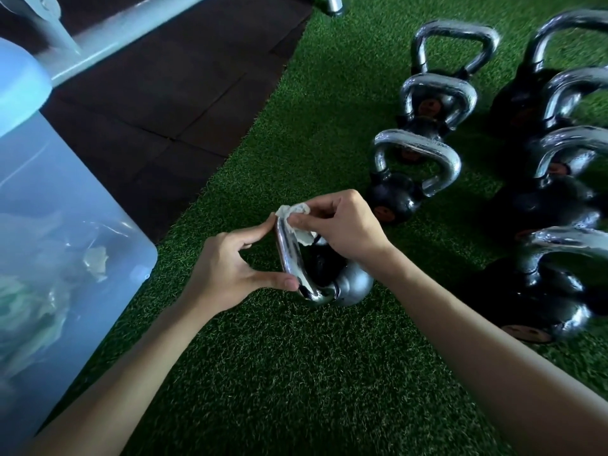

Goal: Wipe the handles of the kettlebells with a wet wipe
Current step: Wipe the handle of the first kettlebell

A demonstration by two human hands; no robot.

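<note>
Where turf (296,373) meets dark mats (158,93), kettlebells (394,199)

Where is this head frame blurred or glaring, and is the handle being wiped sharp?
Head view: dim, bluish light; the handle beneath the wet wipe is sharp, with glare streaks along the chrome. Head view: kettlebells at the right edge smear with blur; the plastic bin at left is soft; wide-angle bending at the borders.
</note>
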